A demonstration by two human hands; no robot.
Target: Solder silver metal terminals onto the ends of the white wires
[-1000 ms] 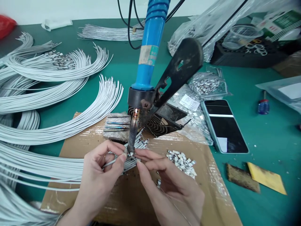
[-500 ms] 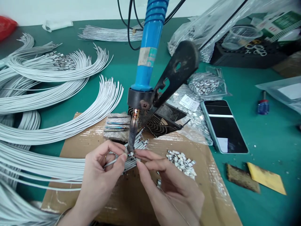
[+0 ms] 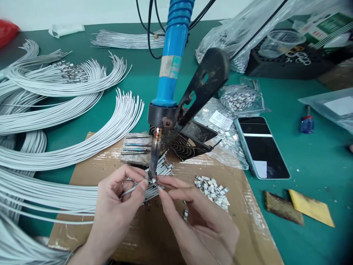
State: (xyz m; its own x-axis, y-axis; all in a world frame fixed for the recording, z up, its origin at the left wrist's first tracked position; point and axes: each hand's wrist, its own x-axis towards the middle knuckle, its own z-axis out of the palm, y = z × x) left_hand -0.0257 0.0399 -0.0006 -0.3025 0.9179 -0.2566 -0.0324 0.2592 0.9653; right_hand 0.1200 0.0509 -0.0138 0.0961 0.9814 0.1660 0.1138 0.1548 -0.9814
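Note:
A blue-handled soldering iron [image 3: 168, 86] hangs in a black stand [image 3: 205, 81], its tip pointing down between my two hands. My left hand [image 3: 118, 200] pinches a white wire [image 3: 127, 192] just left of the tip. Thin solder wire [image 3: 204, 244] runs under my right hand [image 3: 198, 217], whose thumb and fingers are pinched on it close to the tip. A tiny pale metal-looking piece [image 3: 153, 180] shows at the tip between the fingertips. Behind the hands, wire ends [image 3: 164, 167] lie fanned on the cardboard [image 3: 91, 154].
Right of my hands lies a pile of small white chips [image 3: 212, 193]. Bundles of white wires [image 3: 91, 143] fill the left side. A phone [image 3: 266, 151], two sponge pads [image 3: 311, 208], a screwdriver [image 3: 307, 123] and plastic bags [image 3: 239, 97] lie to the right.
The whole view has shifted very slightly. Both hands keep their pinched hold at the iron's tip, with the fingertips nearly unmoved.

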